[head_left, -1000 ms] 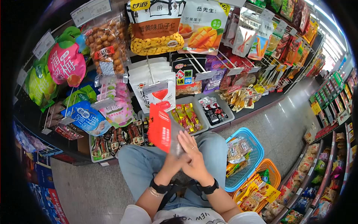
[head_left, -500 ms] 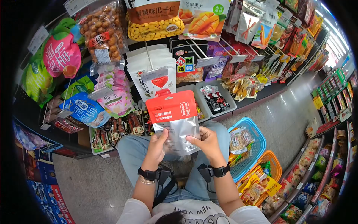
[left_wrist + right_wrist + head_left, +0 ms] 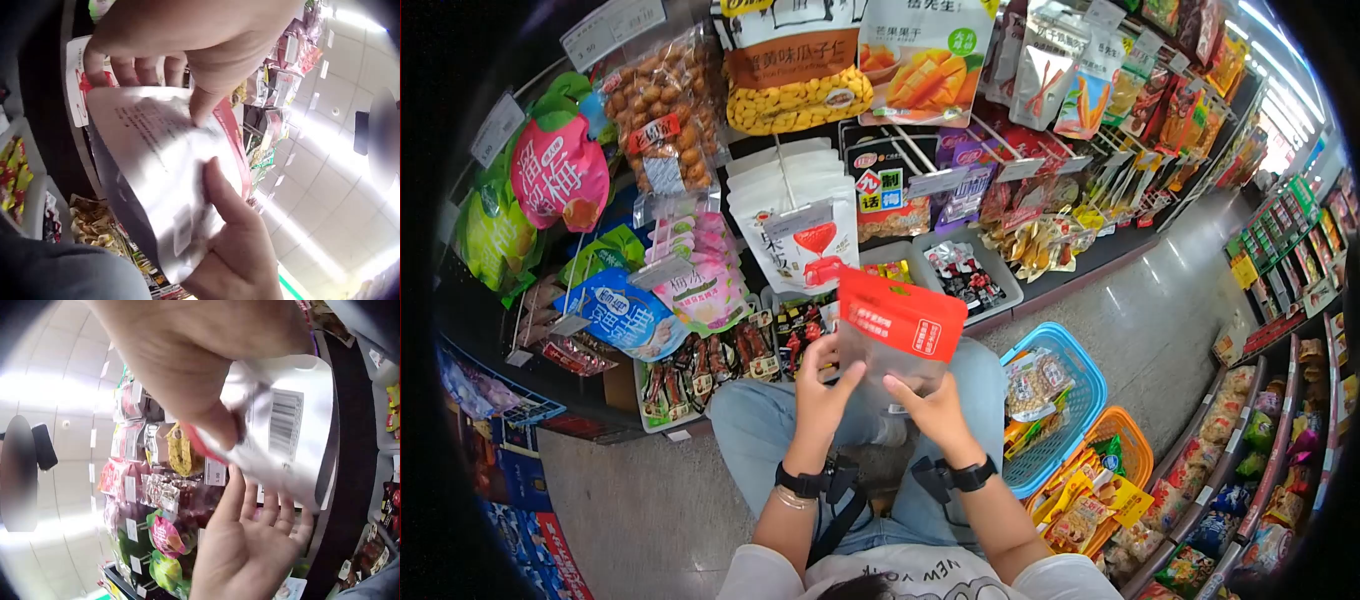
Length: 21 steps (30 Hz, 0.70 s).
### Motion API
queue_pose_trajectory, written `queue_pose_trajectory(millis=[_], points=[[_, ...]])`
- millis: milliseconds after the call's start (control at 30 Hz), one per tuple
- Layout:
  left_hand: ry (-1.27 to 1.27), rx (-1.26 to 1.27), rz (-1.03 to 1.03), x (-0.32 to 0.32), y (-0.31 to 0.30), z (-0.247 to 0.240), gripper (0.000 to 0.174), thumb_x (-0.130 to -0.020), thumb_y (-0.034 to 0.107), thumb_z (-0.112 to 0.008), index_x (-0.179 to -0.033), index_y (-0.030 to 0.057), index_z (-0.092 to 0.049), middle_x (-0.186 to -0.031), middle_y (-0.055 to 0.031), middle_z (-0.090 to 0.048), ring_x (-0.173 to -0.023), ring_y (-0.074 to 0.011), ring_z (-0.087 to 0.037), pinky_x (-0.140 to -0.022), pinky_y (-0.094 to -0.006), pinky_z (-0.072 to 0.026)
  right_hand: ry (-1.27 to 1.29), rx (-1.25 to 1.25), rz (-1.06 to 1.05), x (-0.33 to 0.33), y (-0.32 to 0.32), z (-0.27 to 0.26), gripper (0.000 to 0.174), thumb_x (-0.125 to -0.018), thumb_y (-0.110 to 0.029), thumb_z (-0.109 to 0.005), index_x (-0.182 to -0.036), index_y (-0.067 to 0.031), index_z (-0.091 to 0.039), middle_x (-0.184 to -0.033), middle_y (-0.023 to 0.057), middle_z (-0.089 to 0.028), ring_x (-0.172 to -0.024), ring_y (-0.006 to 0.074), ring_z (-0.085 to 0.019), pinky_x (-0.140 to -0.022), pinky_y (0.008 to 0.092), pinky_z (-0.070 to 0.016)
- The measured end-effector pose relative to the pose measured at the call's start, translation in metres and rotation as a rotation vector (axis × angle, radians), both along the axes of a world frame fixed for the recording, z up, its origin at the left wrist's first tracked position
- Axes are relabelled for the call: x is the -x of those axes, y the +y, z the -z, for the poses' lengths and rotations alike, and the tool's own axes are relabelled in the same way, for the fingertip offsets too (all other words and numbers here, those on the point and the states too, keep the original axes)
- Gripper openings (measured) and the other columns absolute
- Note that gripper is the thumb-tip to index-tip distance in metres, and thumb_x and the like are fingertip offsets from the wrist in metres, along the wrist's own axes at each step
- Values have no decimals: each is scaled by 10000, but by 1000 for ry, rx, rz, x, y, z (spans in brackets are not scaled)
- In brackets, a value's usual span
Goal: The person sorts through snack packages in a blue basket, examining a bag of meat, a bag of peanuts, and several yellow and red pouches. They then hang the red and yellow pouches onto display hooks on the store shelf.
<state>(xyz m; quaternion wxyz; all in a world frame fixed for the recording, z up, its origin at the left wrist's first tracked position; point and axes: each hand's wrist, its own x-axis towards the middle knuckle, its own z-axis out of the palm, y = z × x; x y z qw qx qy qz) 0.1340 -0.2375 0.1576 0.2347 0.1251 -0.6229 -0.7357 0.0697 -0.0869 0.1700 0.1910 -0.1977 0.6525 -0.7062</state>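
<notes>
Since the preceding head view, the red-and-silver pouch (image 3: 903, 335) has turned clockwise and shifted toward 3 o'clock; its header now slopes down toward 4 o'clock. The right hand (image 3: 940, 410) has shifted slightly toward 8 o'clock.

Position: the pouch is raised above the lap, between the hands. All directions below are taken from the pouch in the head view. Its lower part is blurred there; the right wrist view shows a barcode (image 3: 285, 422) on its silver face.

Right hand, 5 o'clock: grips the pouch, thumb on the face; the fingers are hidden behind it. Left hand (image 3: 825, 390), 8 o'clock: fingers relaxed, thumb spread apart from them. The left wrist view shows this thumb over the printed face; firm contact cannot be confirmed.

Surroundings: jeans (image 3: 750, 410) at 8 o'clock. White hanging pouches (image 3: 805, 250) at 10 o'clock. A mango pouch (image 3: 925, 85) at 12 o'clock. A grey tray (image 3: 1013, 297) of dark packets at 1 o'clock. A blue basket (image 3: 1097, 380) at 4 o'clock, holding packaged snacks. An orange basket (image 3: 1142, 442), farther out at 4 o'clock, holding yellow packs.
</notes>
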Motion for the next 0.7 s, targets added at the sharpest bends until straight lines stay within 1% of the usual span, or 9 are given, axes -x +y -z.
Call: queue_pose_trajectory(millis=[67, 100, 167, 333, 433, 500, 567, 600, 700], points=[[52, 256, -73, 1, 13, -7, 725, -758, 179, -753, -1330, -28, -359, -1326, -156, -431, -1190, -212, -445, -921, -319, -419, 128, -61, 61, -6, -7, 1, 395, -815, -85, -661, -1174, 22, -534, -993, 102, -647, -851, 139, -606, -742, 271, -480], [123, 48, 124, 0, 24, -11, 920, -704, 190, -789, -1398, -28, -225, -1429, -181, -278, -1317, -260, -296, -1012, -357, -347, 193, -90, 94, -6, -8, 0, 431, -816, -68, -643, -1218, 20, -512, -1036, 127, -638, -872, 161, -609, -760, 285, -480], [119, 326, 211, 1, 41, -18, 923, -721, 193, -775, -1408, -29, -199, -1442, -187, -256, -1343, -259, -259, -1023, -355, -336, 530, -47, -102, -9, -11, -5, 793, -740, -27, -611, -1432, -16, -223, -1421, 220, -311, -1310, 313, -344, -1064, 378, -267], [43, 33, 91, 10, 42, -32, 378, -936, 208, -527, -1241, -14, -499, -1153, -69, -581, -1018, -139, -537, -884, -294, -423, 621, -123, -138, -2, 14, -36, 802, -768, -98, -651, -1434, -10, -212, -1466, 212, -245, -1379, 313, -221, -1100, 370, -193], [64, -45, 158, 25, 42, -41, 356, -927, 218, -548, -1196, -15, -527, -1152, -69, -580, -1013, -135, -538, -867, -281, -430, 637, -113, 31, 25, 35, -48, 789, -776, -140, -680, -1421, -1, -247, -1424, 207, -323, -1359, 304, -267, -1088, 369, -219], [34, 82, 237, 39, 45, -54, 335, -915, 236, -572, -1132, -20, -561, -1016, -55, -632, -912, -134, -572, -808, -275, -453, 656, -103, 222, 41, 45, -70, 784, -771, -106, -698, -1411, 19, -261, -1324, 162, -445, -1177, 233, -471, -983, 336, -367], [-7, 251, 364, 57, 45, -65, 329, -910, 244, -581, -1109, -18, -572, -934, -54, -651, -809, -126, -597, -715, -271, -487, 461, 144, 288, 66, 50, -83, 691, -774, -62, -699, -1353, 44, -337, -1253, 133, -511, -1032, 172, -548, -872, 287, -441], [-28, 94, 424, 64, 55, -87, 313, -905, 246, -587, -1073, -17, -585, -872, -64, -658, -652, -101, -589, -533, -255, -480, 391, 187, 285, 81, 56, -93, 610, -780, -50, -696, -1296, 45, -385, -1184, 116, -552, -979, 146, -565, -823, 261, -453], [22, -11, 430, 99, 68, -105, 283, -904, 240, -586, -1023, -17, -598, -874, -75, -656, -582, -88, -572, -433, -248, -444, 171, 295, 295, 109, 68, -137, 291, -795, -49, -697, -1029, -3, -530, -899, 50, -647, -770, 86, -607, -637, 214, -498]])
